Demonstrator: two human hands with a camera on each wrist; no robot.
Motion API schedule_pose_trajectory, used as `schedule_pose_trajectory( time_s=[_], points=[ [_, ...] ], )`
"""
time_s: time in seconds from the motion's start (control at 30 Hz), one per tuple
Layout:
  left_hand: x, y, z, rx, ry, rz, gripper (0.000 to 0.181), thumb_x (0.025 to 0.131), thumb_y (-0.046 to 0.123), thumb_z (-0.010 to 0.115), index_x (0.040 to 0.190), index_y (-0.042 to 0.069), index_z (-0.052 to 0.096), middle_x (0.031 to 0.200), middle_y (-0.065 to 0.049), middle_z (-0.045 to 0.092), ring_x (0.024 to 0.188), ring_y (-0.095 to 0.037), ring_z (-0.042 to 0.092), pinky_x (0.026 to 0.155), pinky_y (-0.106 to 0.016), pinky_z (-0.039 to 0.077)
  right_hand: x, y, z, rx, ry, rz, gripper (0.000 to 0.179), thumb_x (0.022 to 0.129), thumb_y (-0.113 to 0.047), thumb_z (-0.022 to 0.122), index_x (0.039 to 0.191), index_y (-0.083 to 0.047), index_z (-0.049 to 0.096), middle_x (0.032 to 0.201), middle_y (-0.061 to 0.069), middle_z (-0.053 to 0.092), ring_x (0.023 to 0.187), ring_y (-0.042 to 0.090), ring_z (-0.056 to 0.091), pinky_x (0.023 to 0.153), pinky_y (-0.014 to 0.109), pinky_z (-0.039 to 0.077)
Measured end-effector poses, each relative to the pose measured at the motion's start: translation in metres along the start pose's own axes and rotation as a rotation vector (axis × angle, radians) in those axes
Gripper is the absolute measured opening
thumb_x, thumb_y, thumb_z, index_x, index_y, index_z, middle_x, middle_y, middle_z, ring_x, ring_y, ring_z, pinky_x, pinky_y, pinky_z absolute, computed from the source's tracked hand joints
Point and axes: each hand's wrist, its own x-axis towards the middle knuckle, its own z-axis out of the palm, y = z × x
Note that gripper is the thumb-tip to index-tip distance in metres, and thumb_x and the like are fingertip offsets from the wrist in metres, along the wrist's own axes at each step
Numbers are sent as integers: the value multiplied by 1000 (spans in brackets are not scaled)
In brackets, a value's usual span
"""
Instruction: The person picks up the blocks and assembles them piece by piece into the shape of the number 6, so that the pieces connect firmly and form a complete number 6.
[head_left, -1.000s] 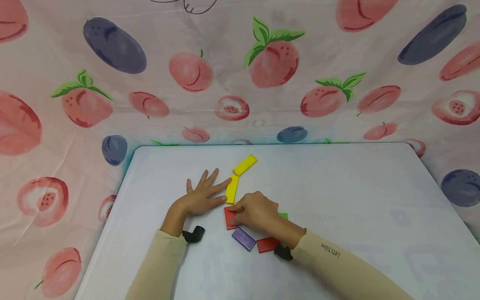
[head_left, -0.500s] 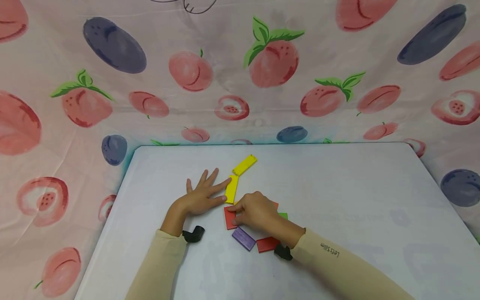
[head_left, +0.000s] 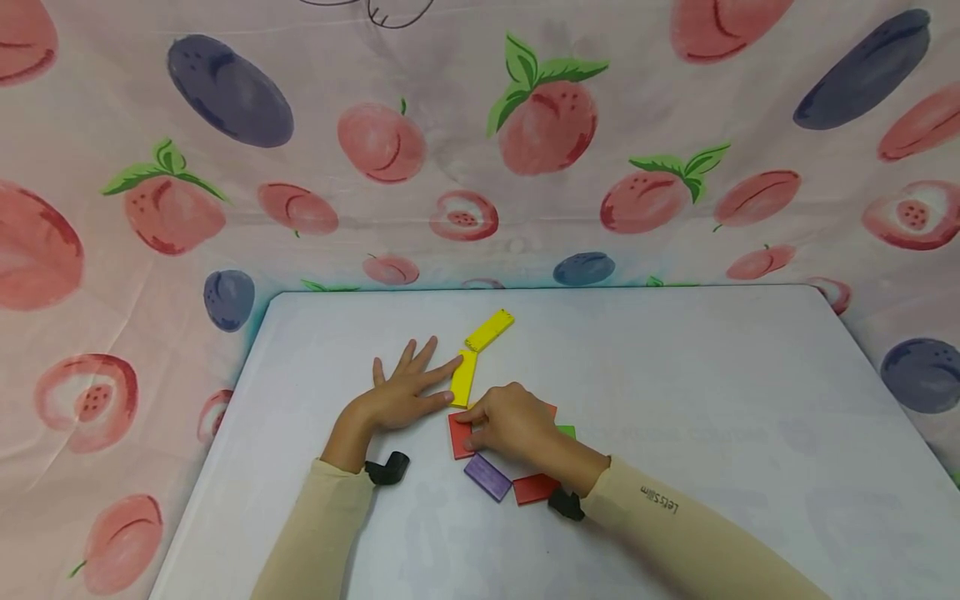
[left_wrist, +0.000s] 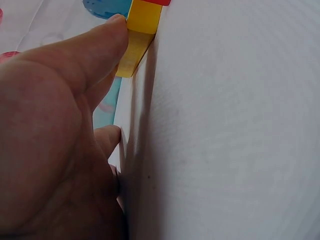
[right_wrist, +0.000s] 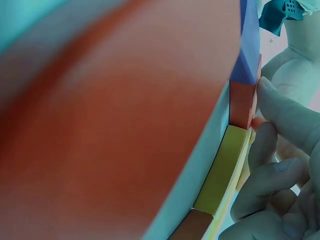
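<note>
My left hand [head_left: 403,395] lies with spread, straight fingers on the board, its index finger and thumb touching a yellow block [head_left: 463,381]. In the left wrist view, the thumb rests against that yellow block [left_wrist: 144,19]. A second yellow block [head_left: 490,331] slants away from its far end. My right hand [head_left: 513,423] pinches a red block [head_left: 458,439] between thumb and index finger, the other fingers curled. Close to the red block's near end lies a purple block [head_left: 487,477], then a darker red block [head_left: 532,489]. Behind the right hand, a green block [head_left: 567,432] is partly hidden.
The blocks lie flat on a white board [head_left: 697,375], forming a ring with a tail. An orange-red corner [head_left: 552,411] shows beyond the right hand. Fruit-print cloth [head_left: 465,125] hangs behind the board. Dark wrist mounts [head_left: 387,468] sit at both cuffs.
</note>
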Motion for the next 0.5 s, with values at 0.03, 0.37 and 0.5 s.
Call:
schedule_pose_trajectory(
  time_s=[0.03,0.37,0.5],
  points=[
    [0,0,0,-1,0,1,63,100,56,54,158,46,30,174,1,-4,159,-33,-17,111,-75,-22,0,0,0,8,3,1,37,80,-30,88,116,-35,77,104,-4,79,69,10,54,55,25,36],
    [1,0,0,4,1,2,63,100,56,54,158,47,29,174,0,-3,159,-34,-16,111,-76,-21,-3,13,-12,62,59,36,38,80,-38,87,116,-35,78,106,-4,78,84,11,60,57,26,42],
    [1,0,-1,6,-1,-1,64,100,56,54,158,47,28,174,-1,-4,159,-34,-17,111,-76,-21,-6,24,-20,81,98,40,39,81,-40,86,119,-35,77,80,-5,74,72,12,57,54,25,38]
  ],
)
